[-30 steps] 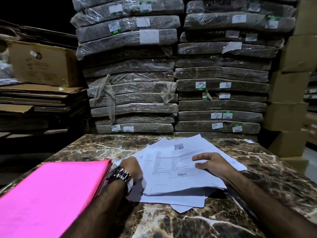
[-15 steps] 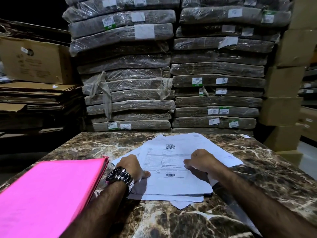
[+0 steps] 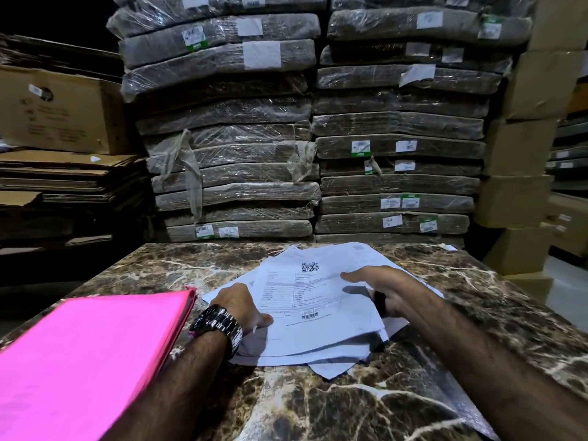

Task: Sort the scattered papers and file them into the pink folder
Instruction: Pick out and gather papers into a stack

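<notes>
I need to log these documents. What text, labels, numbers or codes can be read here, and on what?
No text is legible.
Top sheet: a QR code, a barcode and printed form lines, too small to read.
Bundle labels: white and green stickers, blurred.
Cardboard box: faint print, unreadable.
Pink folder: no writing visible.

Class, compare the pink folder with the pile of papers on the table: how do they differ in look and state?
The pink folder is bright pink and blank; the papers are white and printed, the top sheet with a QR code. The folder lies closed and untouched; the papers lie fanned unevenly, with the left hand and right hand on them. Both rest on the marble table.
</notes>
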`<control>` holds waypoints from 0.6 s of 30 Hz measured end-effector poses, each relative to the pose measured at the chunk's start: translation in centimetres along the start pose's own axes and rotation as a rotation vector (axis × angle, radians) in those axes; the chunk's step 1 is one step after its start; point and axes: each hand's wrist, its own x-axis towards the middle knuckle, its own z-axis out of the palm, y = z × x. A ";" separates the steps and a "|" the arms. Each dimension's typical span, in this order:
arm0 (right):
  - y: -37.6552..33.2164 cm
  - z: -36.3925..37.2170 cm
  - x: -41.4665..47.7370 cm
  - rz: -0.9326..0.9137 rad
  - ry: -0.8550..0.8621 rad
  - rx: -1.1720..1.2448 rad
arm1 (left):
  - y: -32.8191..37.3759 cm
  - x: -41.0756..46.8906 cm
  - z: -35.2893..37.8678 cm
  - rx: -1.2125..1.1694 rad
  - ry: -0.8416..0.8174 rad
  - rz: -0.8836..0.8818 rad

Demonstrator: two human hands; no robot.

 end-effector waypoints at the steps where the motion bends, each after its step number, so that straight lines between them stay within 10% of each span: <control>1: 0.2 0.2 0.0 -0.016 -0.009 -0.025 | -0.1 0.0 0.0 -0.009 -0.002 -0.003; 7: 1.2 0.2 0.6 -0.276 0.040 -0.127 | -0.3 0.4 0.2 -0.047 -0.010 -0.009; 18: 1.8 0.2 0.6 -0.208 -0.049 -0.160 | -0.4 -0.1 -0.7 -0.097 0.008 -0.005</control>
